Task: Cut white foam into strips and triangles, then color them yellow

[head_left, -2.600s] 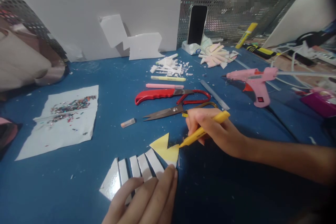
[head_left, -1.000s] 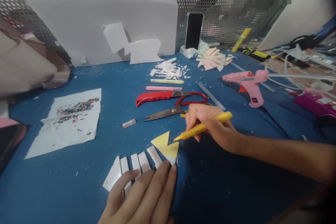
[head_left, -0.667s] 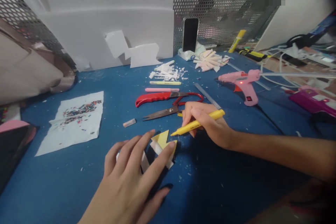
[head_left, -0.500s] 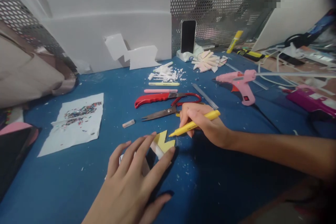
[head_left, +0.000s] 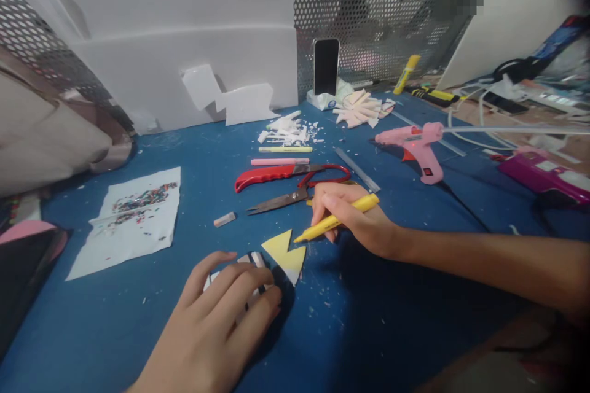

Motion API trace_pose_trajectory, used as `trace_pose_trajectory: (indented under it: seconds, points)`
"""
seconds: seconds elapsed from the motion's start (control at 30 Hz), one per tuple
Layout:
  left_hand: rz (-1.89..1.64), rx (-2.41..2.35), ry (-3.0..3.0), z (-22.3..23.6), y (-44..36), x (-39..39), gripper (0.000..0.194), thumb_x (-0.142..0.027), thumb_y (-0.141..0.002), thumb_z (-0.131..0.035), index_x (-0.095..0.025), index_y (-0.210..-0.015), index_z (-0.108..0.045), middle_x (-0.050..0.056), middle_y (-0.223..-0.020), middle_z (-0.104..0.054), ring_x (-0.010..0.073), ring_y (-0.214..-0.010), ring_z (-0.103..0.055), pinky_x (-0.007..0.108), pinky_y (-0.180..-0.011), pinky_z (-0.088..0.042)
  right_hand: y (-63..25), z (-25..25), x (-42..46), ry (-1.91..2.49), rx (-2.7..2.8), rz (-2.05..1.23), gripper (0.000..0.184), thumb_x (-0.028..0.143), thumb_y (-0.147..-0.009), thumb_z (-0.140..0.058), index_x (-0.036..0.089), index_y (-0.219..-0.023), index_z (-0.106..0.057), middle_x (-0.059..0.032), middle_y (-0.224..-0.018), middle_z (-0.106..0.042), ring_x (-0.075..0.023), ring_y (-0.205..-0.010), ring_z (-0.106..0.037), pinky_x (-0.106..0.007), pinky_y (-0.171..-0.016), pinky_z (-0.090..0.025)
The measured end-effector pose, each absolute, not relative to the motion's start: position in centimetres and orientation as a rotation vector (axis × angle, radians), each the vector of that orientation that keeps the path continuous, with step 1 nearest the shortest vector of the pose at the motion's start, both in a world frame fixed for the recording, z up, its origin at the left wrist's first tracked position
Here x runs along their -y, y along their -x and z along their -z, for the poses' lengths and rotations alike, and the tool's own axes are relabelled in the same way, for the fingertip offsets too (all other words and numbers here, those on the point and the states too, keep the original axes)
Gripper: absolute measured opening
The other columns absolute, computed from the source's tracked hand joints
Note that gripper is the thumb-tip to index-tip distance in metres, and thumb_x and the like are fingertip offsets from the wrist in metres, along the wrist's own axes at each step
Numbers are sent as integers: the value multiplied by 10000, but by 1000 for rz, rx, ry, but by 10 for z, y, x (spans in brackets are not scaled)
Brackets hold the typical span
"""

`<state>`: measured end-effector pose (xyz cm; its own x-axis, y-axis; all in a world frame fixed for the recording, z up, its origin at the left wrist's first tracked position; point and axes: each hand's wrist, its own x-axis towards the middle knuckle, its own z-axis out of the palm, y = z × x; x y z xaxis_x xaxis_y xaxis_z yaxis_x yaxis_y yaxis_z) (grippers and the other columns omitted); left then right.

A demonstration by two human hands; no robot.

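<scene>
My right hand (head_left: pixel 357 215) is closed round a yellow marker (head_left: pixel 335 219), its tip just above and right of a yellow notched paper piece (head_left: pixel 284 253) on the blue table (head_left: pixel 369 319). My left hand (head_left: pixel 216 319) lies over a fan of white paper strips (head_left: pixel 251 261), fingers curled down onto them, covering most of the strips. The yellow piece sticks out past my left fingertips.
Behind my right hand lie grey scissors (head_left: pixel 281 199), a red-handled cutter (head_left: pixel 276 173), pink and pale yellow markers, and white scraps (head_left: pixel 288 129). A pink glue gun (head_left: pixel 415 141) with its cord is at right. A white sheet with glitter (head_left: pixel 131 218) lies at left. A phone (head_left: pixel 326 66) stands against the mesh wall.
My left hand slid up over the white strips and its fingers curled in, uncovering the yellow piece. The marker tip lifted off the yellow piece. The camera tilted up a little.
</scene>
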<state>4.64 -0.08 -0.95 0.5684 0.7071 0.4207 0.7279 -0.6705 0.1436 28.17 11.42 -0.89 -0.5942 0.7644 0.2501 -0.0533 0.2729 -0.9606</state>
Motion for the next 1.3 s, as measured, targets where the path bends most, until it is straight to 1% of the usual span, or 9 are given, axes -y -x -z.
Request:
trace_pose_trajectory:
  seconds: [0.13,0.23,0.43,0.57,0.73,0.83,0.97,1.13,1.3]
  points:
    - [748,1220,2764,11,-48,1,169,-178,-969,-484,-195,-975,-652,-8,-932,-667,125,-866,-602,338,-1001,-353,-281,8,-114,658,1812,-1414,375,346,-985,-439,130,-717,-587,24,-596,-537,-57,-491,-516,-180,-475,-403]
    - [780,1234,2718,10,-49,1,158,-312,-956,-543,-199,-958,-653,-23,-917,-689,135,-856,-608,339,-1004,-342,-281,8,-113,649,1828,-1408,380,349,-983,-434,127,-717,-591,25,-576,-528,-58,-478,-506,-179,-464,-393]
    - [710,1297,2639,4,-47,-2,234,-359,-944,-504,-253,-1080,-662,22,-1108,-669,217,-1000,-572,410,-983,-313,-282,6,-112,663,1891,-1411,375,337,-973,-426,123,-719,-601,20,-561,-530,-69,-478,-513,-185,-469,-393]
    - [448,1212,2641,5,-47,-3,463,-422,-919,-524,-316,-1368,-500,159,-1453,-418,357,-1293,-421,517,-973,-344,-282,5,-112,662,1899,-1401,371,328,-972,-421,124,-719,-600,21,-553,-533,-71,-476,-513,-186,-470,-395]
    - [271,1149,2606,15,-50,5,662,-633,-893,-456,-384,-1481,-280,259,-1546,-203,480,-1400,-255,626,-911,-413,-281,5,-113,645,1899,-1398,371,322,-972,-416,120,-724,-604,18,-575,-539,-66,-479,-516,-178,-464,-400]
    - [214,1197,2637,20,-50,8,740,-705,-858,-438,-389,-1495,-231,250,-1566,-141,481,-1403,-251,624,-912,-442,-282,5,-113,615,1891,-1425,364,325,-976,-424,117,-734,-600,18,-595,-538,-61,-488,-522,-168,-467,-402]
    - [232,1092,2691,22,-44,3,772,-702,-838,-481,-345,-1492,-277,226,-1576,-158,494,-1358,-335,609,-892,-469,-282,8,-113,548,1957,-1554,288,320,-960,-492,113,-786,-589,4,-658,-570,-69,-533,-560,-166,-492,-419]
    - [284,1096,2720,23,-43,1,753,-681,-839,-506,-349,-1483,-303,188,-1580,-195,469,-1339,-384,599,-942,-445,-282,9,-114,533,2025,-1685,220,306,-938,-551,119,-822,-565,-4,-699,-590,-83,-614,-576,-178,-568,-441]
    - [250,1275,2685,21,-49,7,629,-611,-910,-436,-397,-1480,-276,197,-1559,-225,413,-1394,-324,608,-973,-434,-280,7,-113,550,2052,-1727,244,304,-933,-562,132,-762,-540,4,-685,-573,-78,-601,-548,-176,-560,-414]
